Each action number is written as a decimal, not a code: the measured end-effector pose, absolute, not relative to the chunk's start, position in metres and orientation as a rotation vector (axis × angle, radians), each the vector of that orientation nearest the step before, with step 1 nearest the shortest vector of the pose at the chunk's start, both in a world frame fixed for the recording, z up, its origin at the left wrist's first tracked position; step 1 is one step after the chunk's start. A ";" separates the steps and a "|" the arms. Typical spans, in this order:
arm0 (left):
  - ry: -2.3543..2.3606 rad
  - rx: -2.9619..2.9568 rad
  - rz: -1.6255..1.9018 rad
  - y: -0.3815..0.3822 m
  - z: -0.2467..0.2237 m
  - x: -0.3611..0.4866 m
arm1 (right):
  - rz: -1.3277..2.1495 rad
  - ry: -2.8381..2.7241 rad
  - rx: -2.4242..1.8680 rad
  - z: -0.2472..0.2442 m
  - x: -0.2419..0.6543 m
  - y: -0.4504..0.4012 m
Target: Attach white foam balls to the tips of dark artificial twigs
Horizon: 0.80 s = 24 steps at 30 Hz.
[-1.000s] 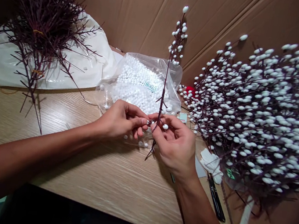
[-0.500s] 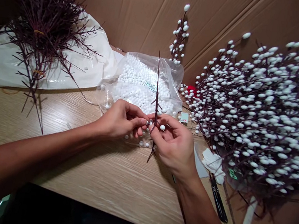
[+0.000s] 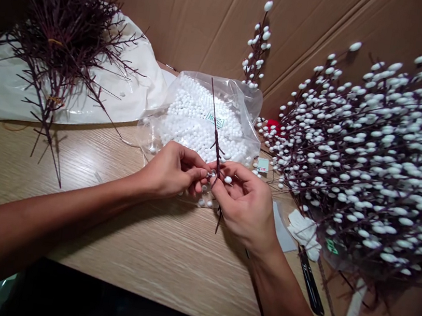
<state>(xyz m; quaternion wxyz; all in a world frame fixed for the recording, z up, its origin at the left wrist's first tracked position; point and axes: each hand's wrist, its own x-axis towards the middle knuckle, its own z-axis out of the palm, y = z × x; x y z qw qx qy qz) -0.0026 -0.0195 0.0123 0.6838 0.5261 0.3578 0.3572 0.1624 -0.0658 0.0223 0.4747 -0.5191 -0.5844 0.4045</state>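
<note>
Between the thumb and fingers of my right hand (image 3: 247,197) is a thin dark brown artificial twig (image 3: 216,135), its long tip leaning up and to the left. One white oval berry (image 3: 227,180) sits on a short side shoot by my right fingers. My left hand (image 3: 173,171) meets it from the left, fingertips pinched on a small white berry (image 3: 212,173) beside the stem; the fingers partly hide it. Just behind my hands lies a clear plastic bag (image 3: 256,101) full of white berries (image 3: 190,105), with a few loose ones under my fingertips.
Bare brown twigs (image 3: 62,27) lie bundled on a white plastic bag (image 3: 136,74) at the left. A large mass of berried branches (image 3: 375,165) fills the right. Near my right wrist are a crumpled tissue (image 3: 304,234) and a black-handled tool (image 3: 311,284). Cardboard (image 3: 211,17) stands behind the table (image 3: 165,256).
The twig's upper end has tipped to the left and its lower end to the right. Both hands stay together in nearly the same place.
</note>
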 end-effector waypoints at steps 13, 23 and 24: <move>0.819 1.120 0.757 -0.019 0.020 -0.001 | 1.003 -1.395 -1.303 0.023 0.163 -0.066; 0.794 1.085 0.762 -0.018 0.021 -0.004 | 1.009 -1.408 -1.280 0.025 0.161 -0.066; 0.791 1.090 0.759 -0.018 0.020 -0.003 | 1.009 -1.408 -1.278 0.025 0.161 -0.065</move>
